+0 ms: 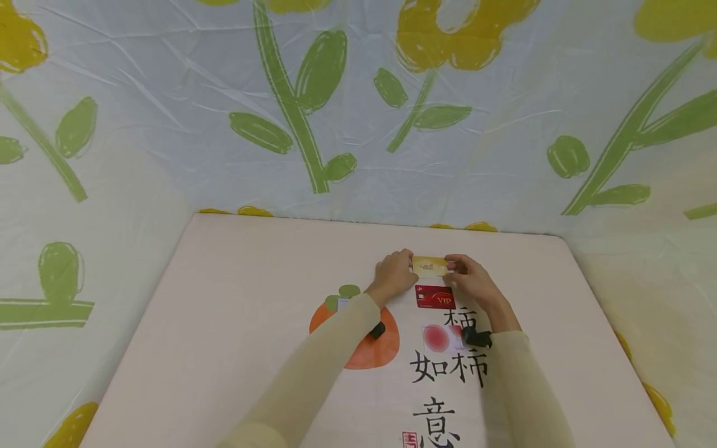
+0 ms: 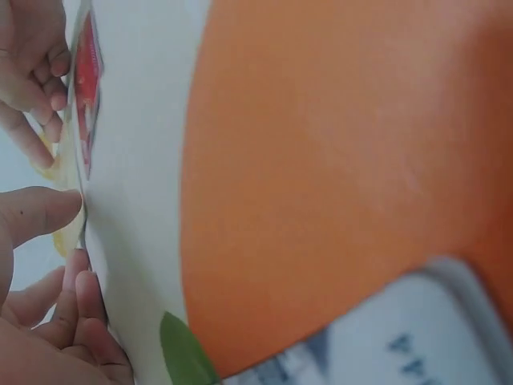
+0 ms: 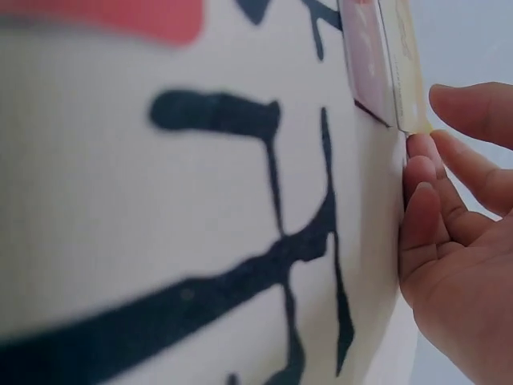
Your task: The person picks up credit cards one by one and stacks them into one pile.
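A gold card [image 1: 430,267] lies between my two hands near the far side of the table. My left hand [image 1: 394,274] pinches its left edge, with thumb [image 2: 48,212] and fingertips bent around it. At the opposite edge, my right hand [image 1: 473,281] holds the card's corner between thumb and fingers; the right wrist view shows the hand [image 3: 457,208] low beside the tabletop. Directly below the gold card lies a red card [image 1: 435,297] marked VIP. Closer to me is a pale card with a pink-red circle [image 1: 436,339], partly covered by the black wrist strap.
A pale card [image 1: 343,303] shows beside my left forearm, over a printed orange persimmon [image 1: 386,348]. Large black brush characters [image 1: 437,423] run down the light table mat [image 1: 241,311]. Flower-patterned cloth [image 1: 185,124] rises behind and beside the table.
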Tool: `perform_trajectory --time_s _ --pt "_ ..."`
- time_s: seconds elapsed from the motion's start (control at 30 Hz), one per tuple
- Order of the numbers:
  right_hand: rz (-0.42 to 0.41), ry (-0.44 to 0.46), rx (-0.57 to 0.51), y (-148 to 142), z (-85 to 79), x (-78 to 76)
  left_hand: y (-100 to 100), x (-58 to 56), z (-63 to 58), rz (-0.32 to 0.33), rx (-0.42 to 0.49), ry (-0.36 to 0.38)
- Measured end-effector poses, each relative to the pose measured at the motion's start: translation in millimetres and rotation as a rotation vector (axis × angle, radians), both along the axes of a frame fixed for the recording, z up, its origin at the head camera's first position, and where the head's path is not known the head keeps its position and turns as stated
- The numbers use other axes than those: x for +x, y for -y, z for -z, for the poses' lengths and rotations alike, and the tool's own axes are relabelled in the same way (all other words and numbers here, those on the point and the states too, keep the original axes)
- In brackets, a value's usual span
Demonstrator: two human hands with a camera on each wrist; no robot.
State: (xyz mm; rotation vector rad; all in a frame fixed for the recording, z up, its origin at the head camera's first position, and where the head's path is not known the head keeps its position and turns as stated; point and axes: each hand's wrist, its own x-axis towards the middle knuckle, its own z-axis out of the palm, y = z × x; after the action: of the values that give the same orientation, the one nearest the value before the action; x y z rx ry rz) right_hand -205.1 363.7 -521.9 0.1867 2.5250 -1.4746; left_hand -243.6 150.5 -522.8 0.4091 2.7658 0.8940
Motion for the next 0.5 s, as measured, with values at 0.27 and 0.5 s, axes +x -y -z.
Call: perform_trajectory --time_s 0.27,0.5 --pt "0.001 0.011 -0.019 6.1 -4.4 2.6 1.2 -5.1 5.2 0.001 0.174 0.093" --pt "0.035 0.004 -0.058 10.6 -5.4 2.5 11.3 -7.3 0.4 0.018 0.371 0.165"
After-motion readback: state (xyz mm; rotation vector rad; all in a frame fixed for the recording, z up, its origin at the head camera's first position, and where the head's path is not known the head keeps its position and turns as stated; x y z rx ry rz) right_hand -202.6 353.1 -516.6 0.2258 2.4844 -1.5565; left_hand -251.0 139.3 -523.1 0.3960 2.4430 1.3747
